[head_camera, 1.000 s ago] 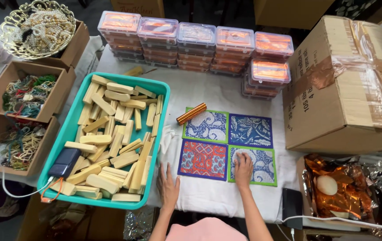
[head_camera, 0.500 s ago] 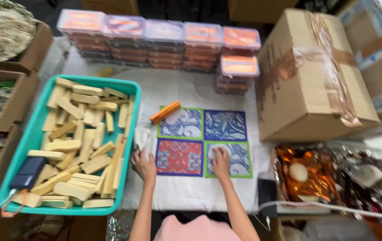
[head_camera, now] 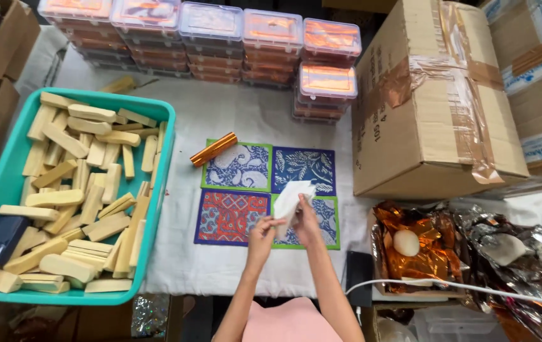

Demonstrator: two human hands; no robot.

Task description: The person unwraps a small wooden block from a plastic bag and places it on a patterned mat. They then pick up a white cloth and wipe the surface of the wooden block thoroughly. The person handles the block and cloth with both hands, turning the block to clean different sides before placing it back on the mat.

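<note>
Where hands [head_camera: 283, 225] pinch paper [head_camera: 292, 199]: prob. mats [head_camera: 239, 166] beneath.

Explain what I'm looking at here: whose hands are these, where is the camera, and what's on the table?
There is no machine: a person wears a camera on the head, looking down at their own bare hands. The left hand and right hand together hold a small white sheet above four patterned mats on a white-covered table. An orange foil roll lies beside the mats. To the left is a teal tray of pale wooden blocks; behind are stacked lidded plastic boxes; to the right, a taped cardboard box.
</note>
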